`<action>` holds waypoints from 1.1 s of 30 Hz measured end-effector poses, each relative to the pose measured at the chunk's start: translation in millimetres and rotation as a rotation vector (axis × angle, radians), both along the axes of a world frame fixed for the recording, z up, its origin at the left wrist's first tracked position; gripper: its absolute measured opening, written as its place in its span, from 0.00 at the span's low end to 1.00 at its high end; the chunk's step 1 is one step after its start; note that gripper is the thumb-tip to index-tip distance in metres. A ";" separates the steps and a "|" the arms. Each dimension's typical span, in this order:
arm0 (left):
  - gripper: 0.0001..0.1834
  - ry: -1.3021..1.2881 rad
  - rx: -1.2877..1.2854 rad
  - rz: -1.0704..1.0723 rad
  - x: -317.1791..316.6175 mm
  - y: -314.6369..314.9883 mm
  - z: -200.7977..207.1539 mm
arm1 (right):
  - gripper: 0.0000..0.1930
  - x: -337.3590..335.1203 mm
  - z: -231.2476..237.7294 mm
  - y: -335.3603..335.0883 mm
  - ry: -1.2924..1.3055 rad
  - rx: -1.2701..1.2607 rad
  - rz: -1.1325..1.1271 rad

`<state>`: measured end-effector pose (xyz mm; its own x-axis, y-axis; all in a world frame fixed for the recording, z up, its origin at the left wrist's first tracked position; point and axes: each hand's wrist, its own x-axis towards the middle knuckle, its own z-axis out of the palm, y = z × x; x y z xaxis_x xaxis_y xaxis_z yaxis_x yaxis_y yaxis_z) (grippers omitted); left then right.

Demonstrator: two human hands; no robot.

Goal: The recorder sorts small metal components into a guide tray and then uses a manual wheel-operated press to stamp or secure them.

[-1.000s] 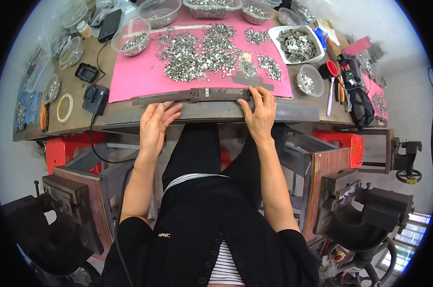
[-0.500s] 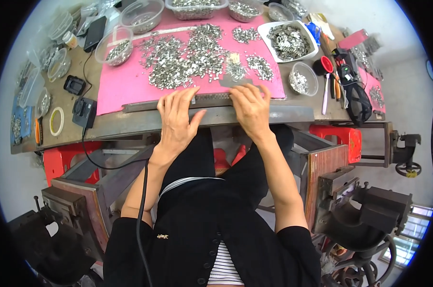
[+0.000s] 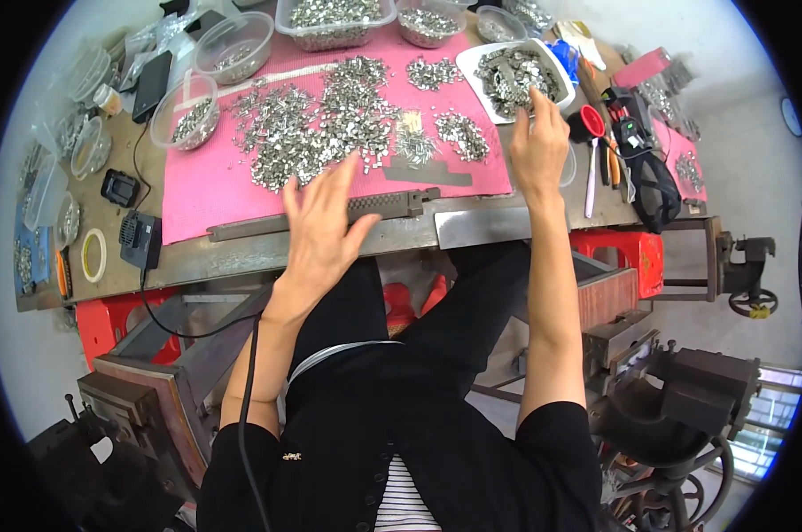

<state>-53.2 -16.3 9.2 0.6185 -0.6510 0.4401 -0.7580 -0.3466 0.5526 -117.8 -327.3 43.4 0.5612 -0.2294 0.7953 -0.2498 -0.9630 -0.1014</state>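
My left hand [image 3: 323, 213] rests over a long dark metal bar [image 3: 250, 228] with a row of small notches or fitted pieces, along the near edge of the pink mat [image 3: 188, 208]. Its fingers are spread, with the tips near the closest heap of small silver metal pieces [image 3: 281, 164]. At the right, my right hand [image 3: 541, 155] reaches to the near edge of a white tray [image 3: 474, 75] full of flat metal parts [image 3: 512, 75]. Its fingers are stretched, thumb apart; nothing shows between them. A grey flat strip [image 3: 428, 176] and some thin pins [image 3: 416, 149] lie on the mat.
Clear plastic tubs [image 3: 186, 111] of metal pieces line the back and left. On the right are a red cup-shaped tool [image 3: 587, 122] and a black strap [image 3: 658, 191]. A black cable [image 3: 252, 355] hangs past my left arm. Red stools [image 3: 636, 257] stand below.
My right hand has left the bar and moved right and away to the white tray. My left hand stays over the bar, fingers more spread. The view has shifted slightly.
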 end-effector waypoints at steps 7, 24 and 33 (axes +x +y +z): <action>0.13 -0.223 -0.057 -0.112 23.9 -115.8 -12.7 | 0.16 -30.4 -43.0 51.2 0.214 0.087 0.158; 0.04 -0.305 0.020 -0.190 47.7 -150.1 -14.6 | 0.06 -37.6 -52.8 53.9 0.181 0.400 0.158; 0.03 -0.143 0.062 -0.132 53.4 -45.1 9.9 | 0.03 -39.1 -47.8 52.5 0.162 0.711 0.218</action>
<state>0.1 -61.4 19.1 0.4599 -0.7508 0.4741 -0.8683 -0.2686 0.4170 -156.9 -274.8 -4.5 0.7494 -0.5266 0.4014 -0.1260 -0.7085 -0.6944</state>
